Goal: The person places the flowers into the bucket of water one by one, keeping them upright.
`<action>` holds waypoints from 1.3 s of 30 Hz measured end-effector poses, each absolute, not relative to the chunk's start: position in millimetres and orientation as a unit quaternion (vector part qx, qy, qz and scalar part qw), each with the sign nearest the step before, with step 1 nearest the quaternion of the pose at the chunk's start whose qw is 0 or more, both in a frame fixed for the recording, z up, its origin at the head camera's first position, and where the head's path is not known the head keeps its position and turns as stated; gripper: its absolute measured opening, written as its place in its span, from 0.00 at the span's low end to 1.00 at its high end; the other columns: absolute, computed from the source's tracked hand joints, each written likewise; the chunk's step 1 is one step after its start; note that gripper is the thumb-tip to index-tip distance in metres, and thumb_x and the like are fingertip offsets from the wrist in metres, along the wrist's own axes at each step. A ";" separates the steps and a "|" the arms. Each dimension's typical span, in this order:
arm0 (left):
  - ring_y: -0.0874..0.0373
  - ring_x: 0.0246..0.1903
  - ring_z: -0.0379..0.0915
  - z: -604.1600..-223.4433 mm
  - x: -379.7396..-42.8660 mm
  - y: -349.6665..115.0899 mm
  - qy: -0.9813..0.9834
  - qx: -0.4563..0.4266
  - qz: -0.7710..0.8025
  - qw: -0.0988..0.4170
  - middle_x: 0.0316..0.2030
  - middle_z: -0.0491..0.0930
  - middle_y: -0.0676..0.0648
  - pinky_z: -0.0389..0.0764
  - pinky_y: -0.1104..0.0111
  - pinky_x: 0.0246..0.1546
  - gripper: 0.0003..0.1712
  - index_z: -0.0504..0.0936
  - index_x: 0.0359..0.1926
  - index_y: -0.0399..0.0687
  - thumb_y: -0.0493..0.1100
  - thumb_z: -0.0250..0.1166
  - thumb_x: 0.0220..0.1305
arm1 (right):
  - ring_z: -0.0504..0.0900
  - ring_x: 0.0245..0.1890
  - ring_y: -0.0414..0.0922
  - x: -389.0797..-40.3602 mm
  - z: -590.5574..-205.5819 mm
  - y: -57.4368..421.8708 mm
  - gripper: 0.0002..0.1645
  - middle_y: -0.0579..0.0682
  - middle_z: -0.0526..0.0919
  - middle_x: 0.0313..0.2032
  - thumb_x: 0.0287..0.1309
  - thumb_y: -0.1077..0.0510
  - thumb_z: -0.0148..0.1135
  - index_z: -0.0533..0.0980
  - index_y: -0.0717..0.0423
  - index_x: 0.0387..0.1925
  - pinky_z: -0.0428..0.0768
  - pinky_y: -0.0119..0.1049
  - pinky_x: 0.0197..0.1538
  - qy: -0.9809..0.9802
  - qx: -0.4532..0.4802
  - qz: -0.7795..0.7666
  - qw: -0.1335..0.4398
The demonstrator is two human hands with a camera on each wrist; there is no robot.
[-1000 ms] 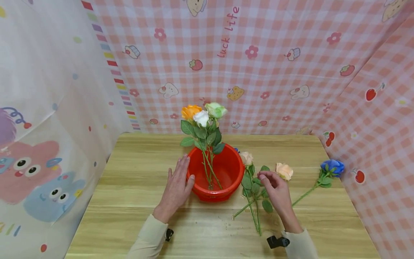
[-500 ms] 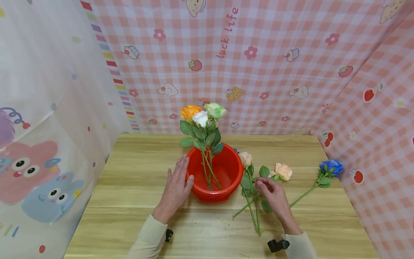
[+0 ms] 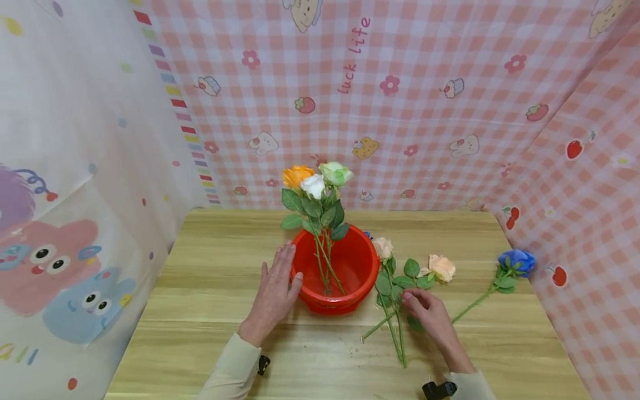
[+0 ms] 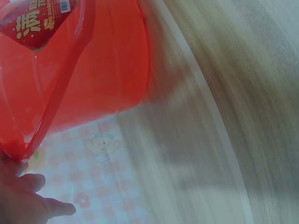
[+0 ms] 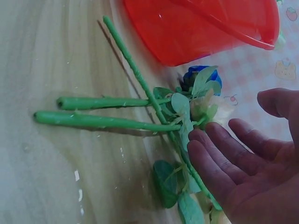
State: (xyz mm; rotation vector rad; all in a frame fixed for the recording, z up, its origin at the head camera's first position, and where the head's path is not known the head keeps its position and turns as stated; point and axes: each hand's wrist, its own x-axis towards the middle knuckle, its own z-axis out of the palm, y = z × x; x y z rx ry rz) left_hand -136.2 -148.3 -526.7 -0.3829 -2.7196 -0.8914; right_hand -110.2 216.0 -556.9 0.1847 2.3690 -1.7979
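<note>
A red bucket [image 3: 332, 306] stands mid-table, holding an orange rose [image 3: 298, 176], a white rose [image 3: 313, 186] and a pale green rose [image 3: 335, 173]. Against its left side rests my left hand [image 3: 273, 297], fingers extended. My right hand [image 3: 432, 318] hovers by the stems right of the bucket, fingers loosely bent and thumb apart in the right wrist view, gripping nothing. Under and beside it lie one peach rose [image 3: 383, 248], another peach rose [image 3: 441, 268] and a blue rose [image 5: 189, 78], their green stems [image 5: 103, 120] crossing. The bucket mostly hides that blue rose in the head view.
Another blue rose [image 3: 518, 262] lies apart near the table's right edge. Small drops or bits dot the wooden table [image 3: 320, 355]. A pink checked cloth [image 3: 390, 119] hangs behind, and a white patterned sheet [image 3: 100, 189] hangs at the left.
My right hand has drawn back a little towards me, away from the leaves, uncovering more of the right peach rose. The left hand stays against the bucket.
</note>
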 end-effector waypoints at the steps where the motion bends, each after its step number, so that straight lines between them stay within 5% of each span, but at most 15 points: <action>1: 0.38 0.78 0.51 -526.6 -135.9 -148.0 -0.934 -0.131 -0.307 0.125 0.79 0.57 0.39 0.50 0.28 0.69 0.37 0.57 0.80 0.38 0.46 0.55 0.77 | 0.83 0.57 0.60 -109.2 -557.4 216.9 0.27 0.70 0.80 0.59 0.77 0.53 0.55 0.72 0.73 0.64 0.85 0.41 0.54 0.790 0.066 -0.604 0.084; 22: 0.38 0.78 0.50 -525.9 -135.6 -148.5 -0.935 -0.129 -0.308 0.120 0.80 0.55 0.42 0.49 0.30 0.71 0.37 0.57 0.80 0.39 0.49 0.52 0.78 | 0.86 0.52 0.61 -110.4 -562.9 214.4 0.33 0.71 0.76 0.62 0.76 0.51 0.58 0.68 0.73 0.68 0.86 0.46 0.52 0.783 0.084 -0.600 0.139; 39: 0.40 0.78 0.49 -525.5 -135.4 -148.8 -0.936 -0.127 -0.307 0.116 0.80 0.54 0.43 0.50 0.30 0.70 0.37 0.56 0.81 0.40 0.52 0.48 0.78 | 0.86 0.46 0.48 -121.7 -563.0 212.6 0.31 0.65 0.76 0.61 0.75 0.55 0.57 0.66 0.71 0.69 0.86 0.36 0.48 0.737 0.133 -0.641 0.170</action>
